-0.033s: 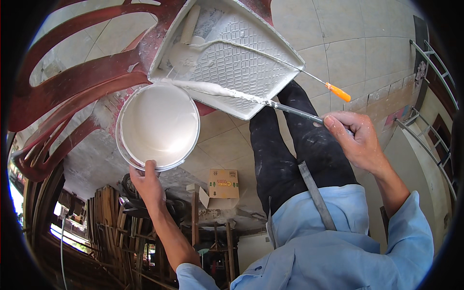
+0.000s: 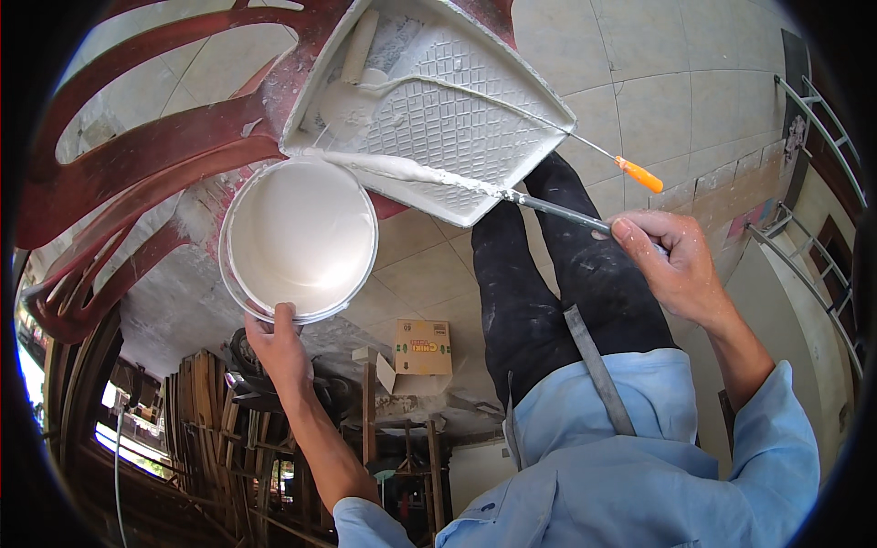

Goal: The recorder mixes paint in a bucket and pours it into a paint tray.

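My left hand (image 2: 279, 338) grips the near rim of a white bucket (image 2: 297, 228) with white paint inside, tilted beside a plastic paint tray (image 2: 484, 119). My right hand (image 2: 662, 256) is closed on a metal rod (image 2: 557, 208), whose far part is coated in thick white paint and lies across the bucket's far rim and the tray's near side. In the tray, a paint roller (image 2: 359, 46) rests at the upper left; its wire frame runs to an orange handle (image 2: 638, 173) sticking out past the tray's right edge.
A paint-spattered red plastic chair (image 2: 119, 155) is under the tray. A cardboard box (image 2: 422, 352) sits on the tiled floor (image 2: 667, 91). Stacked timber (image 2: 196, 429) and part of a motorbike (image 2: 251, 374) are at lower left. Metal ladders (image 2: 827, 137) stand along the right side, beyond my legs.
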The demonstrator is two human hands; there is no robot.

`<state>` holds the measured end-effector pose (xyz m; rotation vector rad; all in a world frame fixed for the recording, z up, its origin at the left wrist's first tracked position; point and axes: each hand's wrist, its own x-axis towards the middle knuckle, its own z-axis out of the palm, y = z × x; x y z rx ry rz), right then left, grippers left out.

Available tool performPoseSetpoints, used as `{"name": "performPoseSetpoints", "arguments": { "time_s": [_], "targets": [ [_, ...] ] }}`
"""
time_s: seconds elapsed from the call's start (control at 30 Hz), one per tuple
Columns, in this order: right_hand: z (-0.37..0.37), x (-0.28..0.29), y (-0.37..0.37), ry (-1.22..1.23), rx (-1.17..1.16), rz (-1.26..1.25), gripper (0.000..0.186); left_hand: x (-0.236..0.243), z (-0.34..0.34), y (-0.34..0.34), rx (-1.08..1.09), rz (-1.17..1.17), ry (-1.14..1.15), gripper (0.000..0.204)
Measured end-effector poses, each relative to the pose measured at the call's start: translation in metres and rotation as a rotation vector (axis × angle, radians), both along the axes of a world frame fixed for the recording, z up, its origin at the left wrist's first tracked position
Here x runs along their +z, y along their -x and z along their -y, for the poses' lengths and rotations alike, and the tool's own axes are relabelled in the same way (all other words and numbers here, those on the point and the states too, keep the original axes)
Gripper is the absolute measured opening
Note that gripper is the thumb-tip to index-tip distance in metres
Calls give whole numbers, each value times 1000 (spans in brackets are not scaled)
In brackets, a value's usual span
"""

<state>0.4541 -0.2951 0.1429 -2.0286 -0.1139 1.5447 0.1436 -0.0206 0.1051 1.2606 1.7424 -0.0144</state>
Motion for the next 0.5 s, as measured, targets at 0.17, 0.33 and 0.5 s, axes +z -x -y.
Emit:
{"name": "performPoseSetpoints", "arguments": {
  "time_s": [0.17,0.33,0.5],
  "targets": [
    [5,-5,-1,10,7,-22,30,-1,-2,-1,-7,-1,-10,45],
    [11,-7,-3,-17,1,-28,29,-1,-4,5,-23,5,-4,46],
    [14,-4,-4,-11,2,-16,29,-2,-2,4,-7,14,-2,46]
  ]
}}
